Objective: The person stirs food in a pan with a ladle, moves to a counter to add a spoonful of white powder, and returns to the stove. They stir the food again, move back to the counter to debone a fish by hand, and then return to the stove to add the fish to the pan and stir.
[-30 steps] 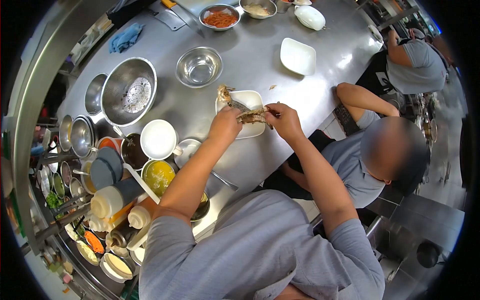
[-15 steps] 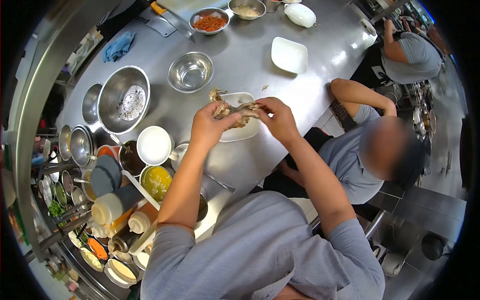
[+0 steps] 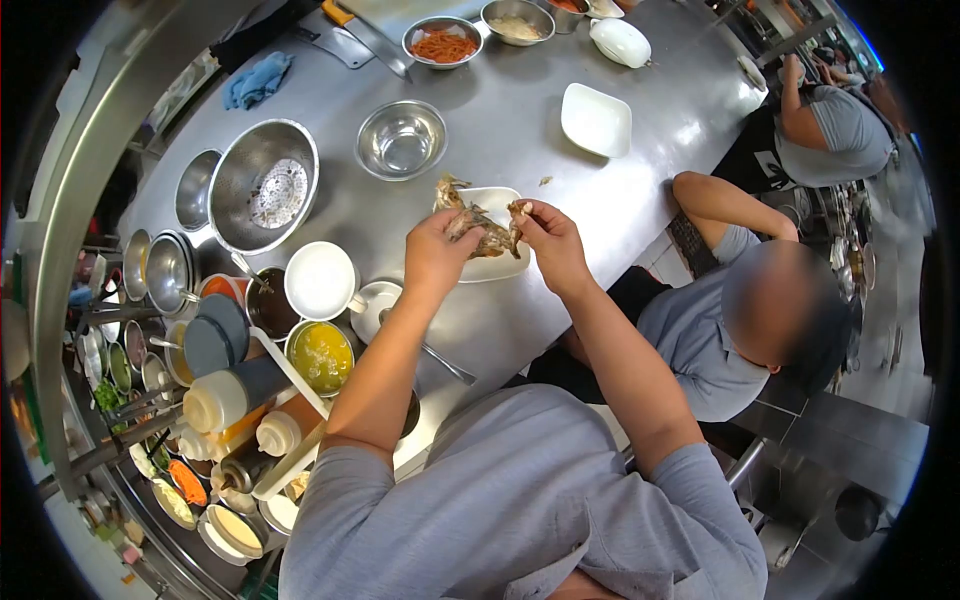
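My left hand [image 3: 437, 255] is closed round a brown, ragged piece of cooked meat [image 3: 488, 240], whose rough end sticks up past the fingers. In a pinch of thumb and fingers, my right hand [image 3: 556, 250] holds a smaller strip of meat [image 3: 516, 222], which hangs down right beside the larger piece. Both hands are over a white oval dish [image 3: 505, 268] on the steel table, and they hide part of it. A small scrap [image 3: 545, 181] lies on the table past the dish.
A steel bowl [image 3: 402, 142], a colander [image 3: 228, 210] and a white square dish [image 3: 597, 122] stand on the table [image 3: 500, 130]. Sauce pots and squeeze bottles [image 3: 215, 400] crowd the left. A knife [image 3: 375, 48] lies at the back. A person [image 3: 690, 310] is close on the right.
The meat was stretched between both hands; now the right hand's strip hangs down, with the fingers turned upward. The whole view has shifted slightly, with things now further right.
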{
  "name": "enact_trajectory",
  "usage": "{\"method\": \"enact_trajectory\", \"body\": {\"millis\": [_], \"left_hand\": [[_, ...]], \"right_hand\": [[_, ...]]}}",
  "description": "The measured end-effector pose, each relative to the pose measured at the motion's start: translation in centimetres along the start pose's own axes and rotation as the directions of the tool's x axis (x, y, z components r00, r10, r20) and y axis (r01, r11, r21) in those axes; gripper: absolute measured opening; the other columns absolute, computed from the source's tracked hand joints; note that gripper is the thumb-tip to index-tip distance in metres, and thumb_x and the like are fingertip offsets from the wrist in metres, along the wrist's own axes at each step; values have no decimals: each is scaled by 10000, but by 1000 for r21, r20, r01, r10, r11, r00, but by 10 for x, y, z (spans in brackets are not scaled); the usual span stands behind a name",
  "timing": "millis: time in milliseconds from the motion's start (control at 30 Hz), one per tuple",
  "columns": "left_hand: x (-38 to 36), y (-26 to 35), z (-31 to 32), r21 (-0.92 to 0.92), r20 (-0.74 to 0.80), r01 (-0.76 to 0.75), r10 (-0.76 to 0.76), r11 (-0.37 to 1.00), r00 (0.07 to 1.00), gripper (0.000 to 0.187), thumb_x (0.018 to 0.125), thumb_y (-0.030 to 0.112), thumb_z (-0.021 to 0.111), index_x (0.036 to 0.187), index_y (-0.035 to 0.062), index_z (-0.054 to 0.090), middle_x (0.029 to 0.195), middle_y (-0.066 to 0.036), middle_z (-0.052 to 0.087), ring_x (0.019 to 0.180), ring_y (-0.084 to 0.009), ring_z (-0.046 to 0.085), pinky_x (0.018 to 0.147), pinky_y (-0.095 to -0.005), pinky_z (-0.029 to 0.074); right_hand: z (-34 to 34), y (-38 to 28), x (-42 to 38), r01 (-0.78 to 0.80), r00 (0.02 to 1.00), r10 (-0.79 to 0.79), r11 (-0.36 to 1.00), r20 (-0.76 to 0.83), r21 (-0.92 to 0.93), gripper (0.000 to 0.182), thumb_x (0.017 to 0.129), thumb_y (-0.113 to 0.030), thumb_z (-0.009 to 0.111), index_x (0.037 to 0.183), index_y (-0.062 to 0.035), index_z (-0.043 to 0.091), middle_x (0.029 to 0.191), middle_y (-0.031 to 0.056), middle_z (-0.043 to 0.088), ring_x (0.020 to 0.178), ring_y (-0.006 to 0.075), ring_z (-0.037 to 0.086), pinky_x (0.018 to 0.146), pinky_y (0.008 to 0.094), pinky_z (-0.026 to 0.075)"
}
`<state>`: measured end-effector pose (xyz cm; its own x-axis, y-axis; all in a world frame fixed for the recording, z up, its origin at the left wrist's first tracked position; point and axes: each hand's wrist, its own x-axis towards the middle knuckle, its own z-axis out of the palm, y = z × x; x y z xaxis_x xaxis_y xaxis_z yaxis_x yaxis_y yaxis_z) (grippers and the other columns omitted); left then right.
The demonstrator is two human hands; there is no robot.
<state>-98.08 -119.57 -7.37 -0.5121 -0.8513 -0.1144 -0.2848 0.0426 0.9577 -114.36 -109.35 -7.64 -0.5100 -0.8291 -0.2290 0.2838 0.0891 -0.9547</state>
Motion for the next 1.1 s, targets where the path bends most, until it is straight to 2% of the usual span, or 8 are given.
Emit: {"method": "enact_trajectory", "body": {"millis": [67,133,233,333,533,933,1067,1100], "left_hand": [[0,5,3,-35,-55,-122,120,992,991,249,818,117,800,1021,-11,733,909,-89,747,774,-164,690,724,-310,551],[3,9,3,142,132,-396,379,907,916,267,822,136,792,1050,7,745,968,-141,737,857,-263,711,786,-354,557],[5,2,11,305,332,-310,205,901,921,251,816,146,779,1050,54,766,980,-177,718,905,-339,699,814,-387,554],[3,-7,20,312,303,-328,234,892,924,171,825,139,734,986,97,773,932,-191,696,886,-398,654,804,-479,532],[3,-15,29,423,348,-329,184,844,919,227,812,119,755,1037,99,780,927,-175,690,900,-365,664,814,-453,536],[0,-30,29,422,362,-415,269,806,892,185,827,85,645,980,67,749,966,-180,649,947,-386,644,841,-481,526],[-8,-10,15,397,318,-376,259,837,912,199,837,108,684,1019,65,749,928,-171,672,909,-372,662,821,-462,533],[-8,-3,10,247,266,-292,225,924,937,213,842,133,712,1038,55,745,913,-163,687,880,-347,672,811,-441,536]], "right_hand": [[0,5,1,-4,1000,4,1000,7,-10,185,993,-91,627,1146,-7,690,958,-6,684,861,65,603,787,235,501],[-1,15,3,16,1000,-16,1000,20,1,196,995,-100,632,1156,0,682,984,-2,683,871,72,605,794,233,498],[-3,23,5,-19,999,21,998,-37,57,200,1001,-104,629,1160,10,671,1010,15,679,897,90,612,800,236,502],[-10,26,3,-85,986,129,938,-110,335,200,1007,-104,625,1164,16,659,1028,39,670,918,115,621,798,249,513],[-15,30,2,-2,966,117,896,-231,444,197,1003,-84,636,1172,18,648,1038,57,659,906,128,618,781,272,527],[-46,30,26,274,798,19,879,-603,390,235,1040,-130,589,1210,31,614,1051,55,636,935,144,612,840,288,539],[-56,-11,21,41,928,88,942,-362,334,306,1006,-108,637,1274,32,590,1035,62,624,912,129,612,817,273,536],[-50,-15,16,34,944,61,960,-323,279,341,984,-110,666,1289,22,589,1025,61,628,896,121,613,784,263,533]]}}
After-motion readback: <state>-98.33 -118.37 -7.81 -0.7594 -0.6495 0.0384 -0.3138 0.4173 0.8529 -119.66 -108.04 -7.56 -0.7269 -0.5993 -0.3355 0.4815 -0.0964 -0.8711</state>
